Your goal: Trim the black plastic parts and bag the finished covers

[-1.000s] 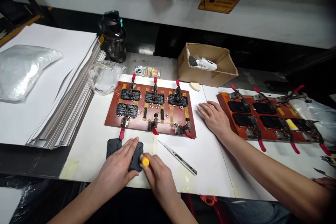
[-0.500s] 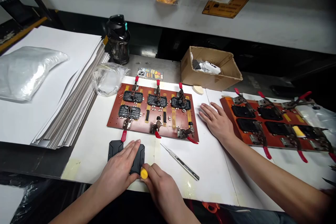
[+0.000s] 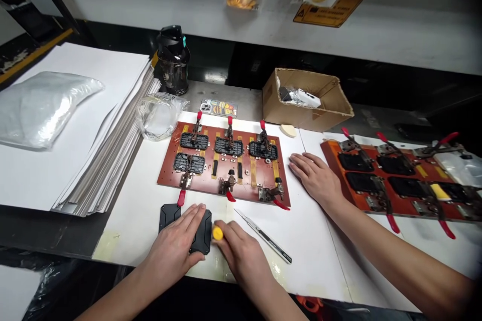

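My left hand (image 3: 173,241) lies flat across a black rectangular plastic cover (image 3: 204,233) with cut corners, pressing it to the white work surface. Its fingers are stretched out. In my right hand (image 3: 244,253), just right of the cover, the fingers close round a small yellow round-ended piece (image 3: 217,232); the rest of it is hidden. A slim metal craft knife (image 3: 265,236) lies to the right of that hand. Beyond both hands stands a reddish-brown fixture board (image 3: 211,180) with red-handled toggle clamps, several of them over black plastic parts (image 3: 194,140).
A co-worker's hand (image 3: 316,178) rests on the table at right, beside a second clamp fixture (image 3: 339,180). Stacked white sheets (image 3: 113,125) bear a plastic bag (image 3: 45,105) at left. Behind are a clear bag (image 3: 158,118), a phone (image 3: 218,108) and a cardboard box (image 3: 305,110).
My right hand, with the yellow piece, has moved away from the cover's right edge, slightly up and right. My left hand stays on the cover. The whole view has shifted a little.
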Demonstrator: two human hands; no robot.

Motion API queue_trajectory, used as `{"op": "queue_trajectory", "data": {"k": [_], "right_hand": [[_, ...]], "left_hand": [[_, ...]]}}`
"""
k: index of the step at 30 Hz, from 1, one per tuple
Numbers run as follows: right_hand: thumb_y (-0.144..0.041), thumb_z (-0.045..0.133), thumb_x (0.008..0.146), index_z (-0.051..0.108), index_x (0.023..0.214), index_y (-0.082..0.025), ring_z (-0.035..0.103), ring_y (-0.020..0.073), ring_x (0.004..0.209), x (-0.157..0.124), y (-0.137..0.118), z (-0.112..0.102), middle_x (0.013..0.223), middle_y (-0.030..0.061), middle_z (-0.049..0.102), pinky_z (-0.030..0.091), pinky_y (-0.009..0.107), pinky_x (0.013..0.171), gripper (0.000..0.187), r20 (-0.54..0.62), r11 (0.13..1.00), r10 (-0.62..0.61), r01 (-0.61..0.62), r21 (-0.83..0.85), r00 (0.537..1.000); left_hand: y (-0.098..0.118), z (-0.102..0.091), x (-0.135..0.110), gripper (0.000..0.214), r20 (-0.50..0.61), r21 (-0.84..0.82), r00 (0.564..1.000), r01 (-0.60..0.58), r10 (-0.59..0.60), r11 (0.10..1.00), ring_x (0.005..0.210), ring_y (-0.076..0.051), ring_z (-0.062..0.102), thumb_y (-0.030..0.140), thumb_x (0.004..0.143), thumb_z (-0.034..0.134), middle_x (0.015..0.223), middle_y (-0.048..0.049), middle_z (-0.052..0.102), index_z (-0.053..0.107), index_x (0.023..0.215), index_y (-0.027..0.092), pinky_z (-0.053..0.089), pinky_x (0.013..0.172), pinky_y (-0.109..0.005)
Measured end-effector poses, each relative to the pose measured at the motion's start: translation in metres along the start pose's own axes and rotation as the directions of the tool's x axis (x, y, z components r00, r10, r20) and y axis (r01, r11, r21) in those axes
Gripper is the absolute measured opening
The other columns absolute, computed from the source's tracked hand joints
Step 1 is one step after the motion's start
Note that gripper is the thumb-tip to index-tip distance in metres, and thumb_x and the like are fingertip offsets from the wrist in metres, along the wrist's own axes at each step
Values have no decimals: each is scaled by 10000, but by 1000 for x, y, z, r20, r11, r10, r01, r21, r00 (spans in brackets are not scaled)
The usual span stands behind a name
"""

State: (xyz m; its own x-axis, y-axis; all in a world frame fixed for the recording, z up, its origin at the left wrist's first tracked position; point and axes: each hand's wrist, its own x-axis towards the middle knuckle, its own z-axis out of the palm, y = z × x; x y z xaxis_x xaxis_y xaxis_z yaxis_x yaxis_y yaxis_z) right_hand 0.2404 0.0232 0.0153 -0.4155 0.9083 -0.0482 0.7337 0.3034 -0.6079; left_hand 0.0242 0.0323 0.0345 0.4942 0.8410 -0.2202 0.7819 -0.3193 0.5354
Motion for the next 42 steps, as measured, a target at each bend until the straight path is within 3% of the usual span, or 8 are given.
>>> {"op": "queue_trajectory", "data": {"k": [3, 9, 15, 19, 25, 29, 34, 42], "right_hand": [[-323, 418, 1070, 555, 1341, -180, 677, 190, 821, 14, -11, 2, 992, 75, 651, 566, 282, 740, 335, -20, 1000, 12, -13, -26, 1000], [-297, 527, 1029, 619, 1203, -263, 674, 181, 787, -18, -19, -27, 972, 23, 666, 532, 263, 684, 200, 277, 995, -3, -25, 97, 961], [-395, 536, 1026, 620, 1210, -267, 642, 172, 782, -32, -3, -38, 958, 32, 660, 524, 275, 717, 239, -55, 941, 255, -235, 244, 965], [-415, 569, 1008, 644, 1183, -254, 573, 152, 650, -23, -15, -32, 881, 18, 652, 492, 267, 629, 250, -85, 922, 277, -240, 303, 957], [-349, 563, 1014, 618, 1222, -243, 615, 144, 713, 25, -62, -4, 950, 24, 668, 512, 252, 675, 240, 15, 932, 81, -81, 354, 997], [-294, 556, 1019, 590, 1273, -205, 661, 197, 817, 58, -88, 31, 1011, 56, 671, 535, 302, 728, 271, 156, 988, -135, 121, 92, 979], [-245, 559, 1012, 566, 1276, -174, 645, 205, 773, 49, -85, 57, 930, 48, 660, 516, 309, 702, 273, 185, 952, -283, 299, -62, 941], [-136, 588, 979, 558, 1273, -193, 630, 193, 804, 46, -90, 48, 958, 40, 658, 490, 291, 727, 301, 231, 971, -213, 232, -61, 950]], "left_hand": [[-1, 0, 0, 1214, -12, -6, 1000, -5, 5, 1000, 1528, -256, 267, 133, 787, 811, 1661, -74, 283, -54, 1618, 318, 384, 1219, -455], [0, -1, 1, 1222, -14, -22, 1000, 3, -3, 1000, 1525, -267, 275, 117, 778, 803, 1664, -87, 272, -57, 1625, 305, 395, 1211, -443], [-3, -4, -16, 1208, -60, 68, 996, -69, 73, 995, 1550, -280, 189, 320, 827, 849, 1684, -120, 190, -47, 1634, 246, 322, 1247, -457], [-27, -12, -41, 909, -166, 155, 986, -1, 27, 988, 1541, -295, 220, 526, 979, 618, 1673, -121, 235, 72, 1639, 219, 277, 1255, -517], [-63, -22, -65, 868, -124, 136, 992, 54, -37, 989, 1539, -262, 228, 402, 987, 625, 1672, -69, 255, 72, 1637, 239, 283, 1263, -484], [-66, -20, -78, 924, -157, -22, 979, 131, -133, 991, 1532, -236, 241, 293, 935, 667, 1661, -51, 279, 61, 1630, 245, 302, 1262, -440], [-70, -14, -80, 970, -211, -173, 955, 175, -210, 969, 1516, -216, 273, 178, 859, 687, 1644, -32, 316, 92, 1618, 280, 296, 1264, -429], [-73, -13, -80, 947, -211, -154, 960, 154, -185, 976, 1522, -215, 261, 180, 859, 664, 1648, -29, 310, 104, 1619, 256, 282, 1271, -411]]}}
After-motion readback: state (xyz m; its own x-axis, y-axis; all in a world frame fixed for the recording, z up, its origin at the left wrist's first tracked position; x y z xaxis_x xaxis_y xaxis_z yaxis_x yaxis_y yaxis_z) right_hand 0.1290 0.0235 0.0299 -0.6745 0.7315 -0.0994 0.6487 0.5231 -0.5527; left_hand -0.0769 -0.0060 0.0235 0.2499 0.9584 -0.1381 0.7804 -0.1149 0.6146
